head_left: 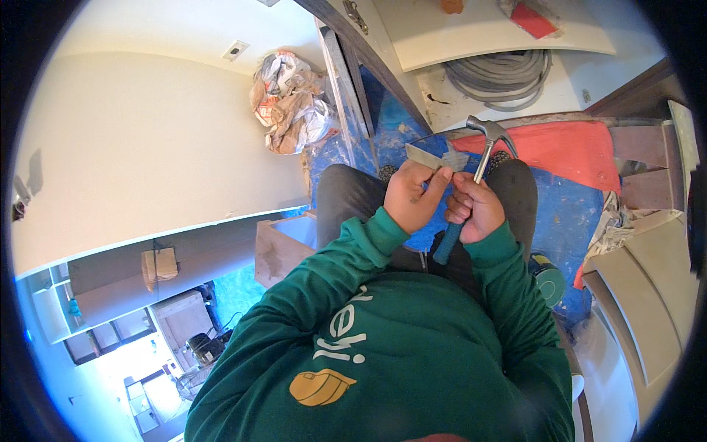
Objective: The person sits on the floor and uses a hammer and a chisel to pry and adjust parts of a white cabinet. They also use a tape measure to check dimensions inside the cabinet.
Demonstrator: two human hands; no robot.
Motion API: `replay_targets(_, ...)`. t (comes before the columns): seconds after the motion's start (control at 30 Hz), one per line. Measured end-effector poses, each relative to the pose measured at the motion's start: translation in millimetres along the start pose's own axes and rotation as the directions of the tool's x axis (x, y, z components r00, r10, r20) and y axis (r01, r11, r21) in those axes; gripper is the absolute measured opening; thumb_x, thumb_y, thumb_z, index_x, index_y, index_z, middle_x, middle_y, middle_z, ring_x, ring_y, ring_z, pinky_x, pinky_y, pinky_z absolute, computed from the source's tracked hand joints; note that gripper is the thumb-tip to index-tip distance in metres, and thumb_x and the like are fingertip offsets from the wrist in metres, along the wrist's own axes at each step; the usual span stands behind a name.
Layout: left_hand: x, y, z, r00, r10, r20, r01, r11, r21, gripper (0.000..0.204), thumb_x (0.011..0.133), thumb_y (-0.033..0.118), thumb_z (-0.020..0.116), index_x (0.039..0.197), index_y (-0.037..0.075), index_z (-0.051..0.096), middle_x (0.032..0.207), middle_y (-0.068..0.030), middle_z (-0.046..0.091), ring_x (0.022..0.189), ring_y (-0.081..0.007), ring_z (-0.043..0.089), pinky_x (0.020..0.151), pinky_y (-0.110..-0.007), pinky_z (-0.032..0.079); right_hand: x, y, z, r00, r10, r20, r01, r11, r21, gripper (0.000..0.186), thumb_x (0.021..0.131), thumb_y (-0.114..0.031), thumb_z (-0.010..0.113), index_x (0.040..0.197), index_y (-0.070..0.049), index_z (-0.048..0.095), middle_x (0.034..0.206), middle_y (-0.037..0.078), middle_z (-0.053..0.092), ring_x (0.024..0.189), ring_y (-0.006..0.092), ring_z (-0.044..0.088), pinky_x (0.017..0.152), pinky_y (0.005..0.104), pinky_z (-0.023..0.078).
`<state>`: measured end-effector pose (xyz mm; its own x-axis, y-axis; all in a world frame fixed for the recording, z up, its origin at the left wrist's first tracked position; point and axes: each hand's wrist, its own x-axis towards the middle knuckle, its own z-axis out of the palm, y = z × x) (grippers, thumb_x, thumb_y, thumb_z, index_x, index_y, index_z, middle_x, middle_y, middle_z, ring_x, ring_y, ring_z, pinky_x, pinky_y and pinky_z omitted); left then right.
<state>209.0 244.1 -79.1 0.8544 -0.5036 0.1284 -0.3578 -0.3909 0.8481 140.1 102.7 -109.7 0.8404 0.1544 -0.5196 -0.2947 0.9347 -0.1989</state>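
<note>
Green-clad, gripping claw hammer (484, 163) in curled right hand (479, 209), pinching pale strip (423, 157) in nearly-closed left hand (414, 197); apparently positioning it, next needing steadiness.

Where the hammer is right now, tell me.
In the head view, the hammer is right of centre, in the person's right hand, beside the left hand, with the red cloth beyond.
</note>
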Motion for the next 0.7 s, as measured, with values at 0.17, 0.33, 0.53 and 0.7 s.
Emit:
replay_targets(0.17,1,12,-4,0.998,-0.029,0.056,0.028,0.999,0.021,0.021,0.095,0.016,0.062,0.085,-0.001,0.067,0.07,-0.0132,0.061,0.062,-0.0197,0.057,0.059,-0.034,0.044,-1,-3,-1,1.0,-0.029,0.011,0.029,0.999,0.019,0.007,0.093,-0.01,0.059,0.087,-0.012,0.056,0.054,-0.005,0.037,0.045,0.01,0.04,0.042,0.0275,0.032)
replay_targets(0.33,1,18,-8,0.989,0.123,-0.079,-0.119,0.992,0.05,0.021,0.094,0.015,0.063,0.081,-0.001,0.064,0.074,-0.0152,0.062,0.065,-0.0267,0.058,0.06,-0.037,0.044,-1,-2,-2,0.998,-0.05,0.038,0.05,0.999,-0.001,0.007,0.093,-0.012,0.059,0.086,-0.012,0.055,0.054,-0.006,0.036,0.044,0.0098,0.039,0.042,0.0273,0.032)
replay_targets(0.53,-2,23,-20,0.98,0.146,-0.133,-0.131,0.984,0.117,0.019,0.089,0.015,0.067,0.075,0.003,0.065,0.069,-0.013,0.059,0.067,-0.0329,0.056,0.061,-0.043,0.042,-9,5,7,0.995,-0.064,0.079,0.069,0.996,-0.059,0.008,0.095,-0.015,0.058,0.089,-0.009,0.057,0.054,-0.005,0.036,0.044,0.0102,0.039,0.043,0.0274,0.032)
replay_targets(0.7,7,32,-38,0.934,0.257,-0.25,-0.229,0.964,0.136,0.023,0.087,0.013,0.068,0.068,0.004,0.059,0.065,-0.0134,0.054,0.063,-0.034,0.053,0.058,-0.045,0.038,-26,5,20,0.996,-0.09,-0.019,0.087,0.986,-0.145,0.022,0.097,-0.027,0.061,0.092,-0.006,0.057,0.054,-0.004,0.035,0.044,0.0103,0.038,0.043,0.0272,0.032)
